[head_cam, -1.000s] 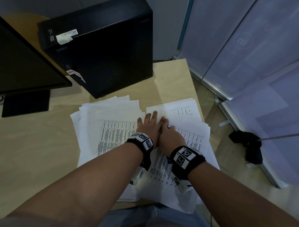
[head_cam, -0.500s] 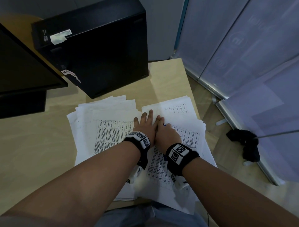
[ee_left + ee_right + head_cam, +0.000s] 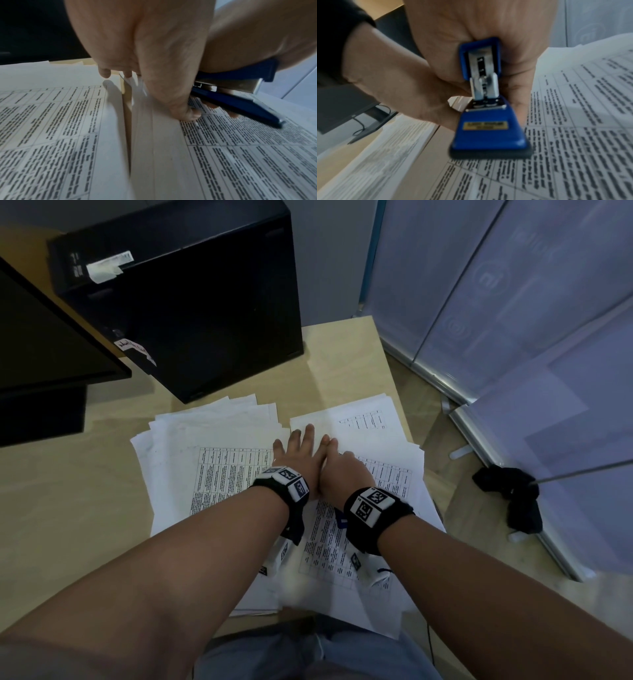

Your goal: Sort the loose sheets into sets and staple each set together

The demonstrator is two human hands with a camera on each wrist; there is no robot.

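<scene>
Sheets [image 3: 387,474] covered in printed tables lie directly under both hands, in two overlapping piles on the pale surface [image 3: 68,491]. The right hand [image 3: 342,470] has its fingers [image 3: 518,108] curled around a blue stapler [image 3: 488,121], held low over the right-hand pile, its rear end pointing back toward the wrist. Pressed against it on the inner side, the left hand [image 3: 298,450] lies flat with straight fingers [image 3: 187,115] on the paper, probably pinning the sheets so they do not slide while the stapler bites.

Only the wrist views show the stapler clearly; from the head camera it is almost wholly hidden beneath the right hand. The left wrist view also shows a narrow gap of bare surface between the two piles, just left of the thumb, and that the stapler's base rests on the top sheet. Whether paper sits between the stapler's jaws cannot be told.

Beyond the fingertips stands a black computer case [image 3: 191,302]; far to the left of the hands is a dark monitor [image 3: 44,344].
</scene>
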